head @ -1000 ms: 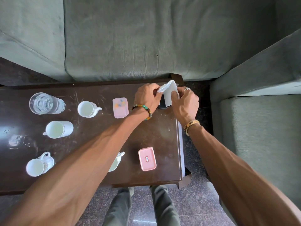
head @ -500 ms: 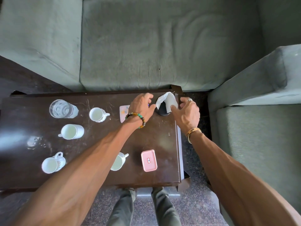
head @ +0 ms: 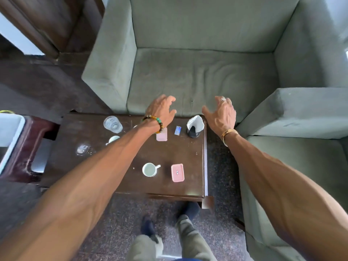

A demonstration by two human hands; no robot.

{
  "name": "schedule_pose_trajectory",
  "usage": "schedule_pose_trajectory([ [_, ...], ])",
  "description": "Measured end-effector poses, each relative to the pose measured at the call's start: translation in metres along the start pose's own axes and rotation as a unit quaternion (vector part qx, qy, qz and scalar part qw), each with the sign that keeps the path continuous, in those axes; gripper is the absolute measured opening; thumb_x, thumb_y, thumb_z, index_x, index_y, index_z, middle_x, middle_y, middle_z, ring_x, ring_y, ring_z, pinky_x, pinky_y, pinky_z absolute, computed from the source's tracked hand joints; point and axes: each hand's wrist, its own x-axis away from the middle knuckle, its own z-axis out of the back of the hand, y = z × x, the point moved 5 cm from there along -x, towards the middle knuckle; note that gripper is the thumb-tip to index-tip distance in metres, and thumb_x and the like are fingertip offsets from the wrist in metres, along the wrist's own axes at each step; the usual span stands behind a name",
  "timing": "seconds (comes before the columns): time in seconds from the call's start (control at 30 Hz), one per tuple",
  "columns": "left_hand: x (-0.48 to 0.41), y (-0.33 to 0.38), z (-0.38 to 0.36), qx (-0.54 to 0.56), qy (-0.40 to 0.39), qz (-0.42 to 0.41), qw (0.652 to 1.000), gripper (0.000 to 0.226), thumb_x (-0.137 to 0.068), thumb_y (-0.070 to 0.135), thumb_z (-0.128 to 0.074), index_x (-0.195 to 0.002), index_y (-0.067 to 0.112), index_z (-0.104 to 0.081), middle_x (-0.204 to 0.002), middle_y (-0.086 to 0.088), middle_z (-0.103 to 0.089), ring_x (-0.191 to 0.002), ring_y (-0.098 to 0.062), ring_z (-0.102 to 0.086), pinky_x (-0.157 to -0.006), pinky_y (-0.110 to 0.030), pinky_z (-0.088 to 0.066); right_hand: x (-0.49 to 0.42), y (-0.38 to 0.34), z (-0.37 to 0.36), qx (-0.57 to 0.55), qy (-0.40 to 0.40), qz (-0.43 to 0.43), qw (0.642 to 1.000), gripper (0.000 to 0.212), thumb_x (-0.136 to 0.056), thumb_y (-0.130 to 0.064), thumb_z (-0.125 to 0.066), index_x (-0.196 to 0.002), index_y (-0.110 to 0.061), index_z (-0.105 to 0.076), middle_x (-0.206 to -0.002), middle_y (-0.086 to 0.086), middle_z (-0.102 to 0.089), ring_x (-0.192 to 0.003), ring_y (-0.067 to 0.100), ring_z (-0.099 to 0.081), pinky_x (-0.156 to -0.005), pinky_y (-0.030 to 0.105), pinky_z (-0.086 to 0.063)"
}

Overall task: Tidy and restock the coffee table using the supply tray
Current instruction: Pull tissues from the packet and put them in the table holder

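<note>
Left hand (head: 162, 110) and right hand (head: 220, 113) are hovering apart over the far edge of the coffee table (head: 131, 183), both with fingers spread loose and gripping nothing. The napkin holder (head: 194, 125), black base with white napkins sticking up, is sitting at the table's 1 o'clock corner, untouched. It is lying just beside the right hand at that hand's 8 o'clock, and near the left hand at its 4 o'clock. Counting: one napkin holder and one blue sachet (head: 178, 130) at the holder's 9 o'clock. Two pink boxes are showing, one (head: 177, 172) near the front edge, one (head: 162, 136) partly under the left wrist. One glass (head: 112, 124) is standing at 11 o'clock. Two mugs are showing, one (head: 149, 169) in full, one (head: 114, 138) mostly hidden by the left forearm. A pale-rimmed tray (head: 11, 136) is sitting off the table at 9 o'clock.
</note>
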Motion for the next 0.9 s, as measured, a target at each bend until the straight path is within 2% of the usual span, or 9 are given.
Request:
schedule_pose_trajectory([
  [0.23,0.052,0.007,0.099,-0.012,0.074,-0.042,0.996,0.04,-0.087,0.03,-0.064,-0.124,0.018,-0.057,-0.115,-0.007,-0.06,-0.104,-0.026,-0.059,-0.089,-0.037,-0.05,0.057,-0.066,0.06,-0.011,0.075,0.084,0.994,0.063,-0.086,-0.05,-0.065,-0.135,-0.012,-0.055,-0.131,0.011,-0.057,-0.119,0.032,-0.056,-0.101,0.044,-0.042],
  [0.4,0.119,-0.02,0.139,-0.009,0.105,-0.042,0.994,0.04,-0.086,0.032,-0.064,-0.124,0.019,-0.057,-0.115,-0.006,-0.059,-0.104,-0.026,-0.059,-0.091,-0.039,-0.05,0.126,-0.096,0.057,0.011,0.097,0.109,0.989,0.076,-0.083,-0.06,-0.064,-0.142,-0.015,-0.048,-0.137,0.008,-0.052,-0.124,0.031,-0.049,-0.104,0.044,-0.036],
  [0.57,0.178,-0.059,0.179,-0.017,0.138,-0.01,0.99,0.042,-0.085,0.032,-0.064,-0.124,0.018,-0.057,-0.119,-0.007,-0.059,-0.11,-0.027,-0.057,-0.098,-0.041,-0.045,0.183,-0.14,0.051,0.043,0.118,0.183,0.975,0.088,-0.078,-0.064,-0.067,-0.146,-0.015,-0.041,-0.143,0.009,-0.046,-0.128,0.032,-0.042,-0.107,0.046,-0.031],
  [0.77,0.228,-0.101,0.234,-0.028,0.19,0.055,0.98,0.043,-0.084,0.029,-0.065,-0.125,0.017,-0.058,-0.121,-0.01,-0.058,-0.112,-0.03,-0.057,-0.097,-0.04,-0.047,0.205,-0.202,0.062,0.064,0.109,0.266,0.956,0.086,-0.081,-0.064,-0.064,-0.147,-0.014,-0.04,-0.143,0.01,-0.044,-0.128,0.033,-0.041,-0.108,0.046,-0.03],
  [0.9,0.261,-0.133,0.247,-0.041,0.218,0.12,0.968,0.043,-0.084,0.032,-0.065,-0.125,0.017,-0.058,-0.121,-0.01,-0.058,-0.113,-0.03,-0.057,-0.098,-0.043,-0.047,0.214,-0.23,0.041,0.062,0.074,0.301,0.949,0.084,-0.083,-0.061,-0.064,-0.148,-0.015,-0.039,-0.144,0.009,-0.044,-0.13,0.032,-0.04,-0.109,0.045,-0.029],
])
